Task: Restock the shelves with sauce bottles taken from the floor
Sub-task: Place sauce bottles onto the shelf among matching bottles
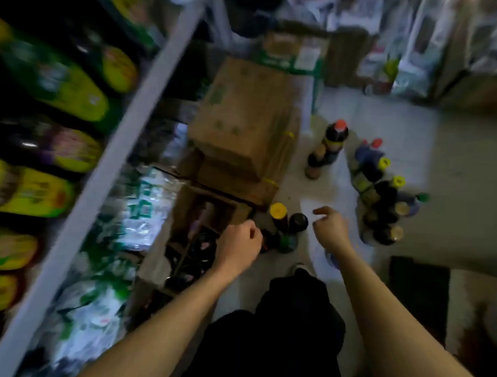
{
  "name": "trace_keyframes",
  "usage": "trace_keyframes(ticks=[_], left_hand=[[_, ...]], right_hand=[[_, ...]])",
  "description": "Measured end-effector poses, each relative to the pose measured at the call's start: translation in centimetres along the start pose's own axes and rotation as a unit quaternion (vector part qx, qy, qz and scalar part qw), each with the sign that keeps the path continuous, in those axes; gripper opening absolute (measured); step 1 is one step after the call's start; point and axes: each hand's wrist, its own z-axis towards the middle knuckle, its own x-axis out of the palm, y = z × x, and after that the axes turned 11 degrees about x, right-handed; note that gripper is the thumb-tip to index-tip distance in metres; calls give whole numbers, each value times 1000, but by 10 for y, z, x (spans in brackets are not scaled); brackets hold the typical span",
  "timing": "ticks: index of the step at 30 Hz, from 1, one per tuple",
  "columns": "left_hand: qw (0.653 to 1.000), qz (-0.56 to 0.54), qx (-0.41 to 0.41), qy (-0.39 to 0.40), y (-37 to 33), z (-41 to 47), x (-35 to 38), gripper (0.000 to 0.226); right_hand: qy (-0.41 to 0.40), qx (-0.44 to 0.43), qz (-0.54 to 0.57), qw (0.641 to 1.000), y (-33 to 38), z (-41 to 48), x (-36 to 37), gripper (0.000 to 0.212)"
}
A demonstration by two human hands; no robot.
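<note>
Step in hand, judged from the layout: pick-up of stock from the floor [415, 133], with no bottle lifted yet. Both forearms enter from the bottom of the frame and converge on a cluster of sauce bottles [281, 225] standing upright just below frame centre. It is made up of a yellow-capped bottle [278, 212], a dark-capped bottle [298, 222] just beside it, and a green-topped bottle [288, 242] below both. The left hand [239, 246] is at the left edge of the cluster with its fingers [251, 231] curled. Motion blur makes it impossible to tell whether they grasp a dark bottle next to them or nothing at all. The right hand [331, 230] hovers to the right of the cluster, apart from it, with fingers loosely bent, released and holding nothing. More stock stands on the floor: a larger bottle group [383, 200] at centre right and red-capped bottles [333, 140] above centre. An open carton [189, 203] with dividers lies beside the left hand, and closed cardboard boxes [241, 122] sit above it in the frame. The white shelf edge [115, 154] runs diagonally through the left of the frame, with yellow-green packages [61, 77] behind it. The next move calls for each hand to close round one bottle. Each bottle should be lifted straight up so that its close-standing neighbours are not tipped, then carried toward the shelf at frame left. A free slot cannot be identified through the blur.
</note>
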Motion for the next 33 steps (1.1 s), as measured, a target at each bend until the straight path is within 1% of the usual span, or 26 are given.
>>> trace_keyframes(ticks=[2, 3, 5, 6, 7, 8, 10, 12, 14, 16, 18, 20, 22, 23, 24, 26, 27, 28, 30, 31, 33], left_hand=[[999, -11, -4, 41, 25, 35, 56, 23], [999, -13, -6, 48, 37, 53, 81, 20], [999, -14, -12, 36, 58, 83, 122, 14], [1000, -22, -16, 14, 65, 96, 140, 10], [999, -32, -20, -11, 72, 107, 154, 5], [998, -40, -21, -36, 77, 116, 167, 5], [995, -51, -22, -80, 85, 129, 185, 9], [992, -67, -16, -106, 91, 134, 196, 9], [988, -89, -12, -123, 98, 131, 197, 10], [985, -113, -7, -132, 101, 127, 191, 9], [981, -135, 17, -136, 99, 124, 179, 7], [975, -166, 65, -135, 89, 126, 165, 7], [964, -220, 109, -101, 74, 130, 150, 18], [954, -262, 128, -69, 64, 130, 142, 24], [938, -308, 153, -34, 54, 129, 133, 26], [895, -396, 202, 36, 31, 124, 116, 24], [866, -446, 214, 73, 21, 119, 106, 27], [832, -501, 211, 110, 13, 115, 98, 35], [762, -594, 179, 187, 1, 104, 84, 59], [730, -624, 170, 221, -2, 98, 77, 68], [678, -663, 171, 267, -4, 89, 67, 79]], right_hand=[[35, -30, -50, 998, -33, 49, 34, 45], [50, -46, -73, 995, -46, 73, 51, 54], [52, -76, -120, 988, -68, 114, 81, 75], [39, -94, -141, 985, -77, 133, 93, 80], [27, -115, -149, 982, -83, 149, 103, 77], [20, -141, -144, 979, -88, 164, 110, 69], [31, -176, -114, 977, -93, 186, 118, 53], [51, -172, -72, 981, -92, 195, 119, 43], [48, -146, -5, 988, -90, 199, 118, 36], [23, -120, 62, 991, -82, 192, 107, 34], [4, -119, 118, 986, -71, 181, 84, 21], [-3, -142, 143, 980, -55, 162, 52, 15], [5, -189, 156, 970, -32, 135, 20, 11], [8, -213, 163, 963, -18, 118, 6, 9], [2, -230, 165, 959, -4, 103, -5, 16], [-14, -253, 174, 951, 22, 74, -23, 45], [-2, -255, 190, 948, 33, 61, -28, 53], [10, -253, 205, 945, 44, 48, -33, 52], [-1, -252, 219, 943, 62, 29, -37, 35], [-22, -258, 223, 940, 70, 21, -38, 28], [-69, -262, 206, 940, 85, 4, -37, 29]])
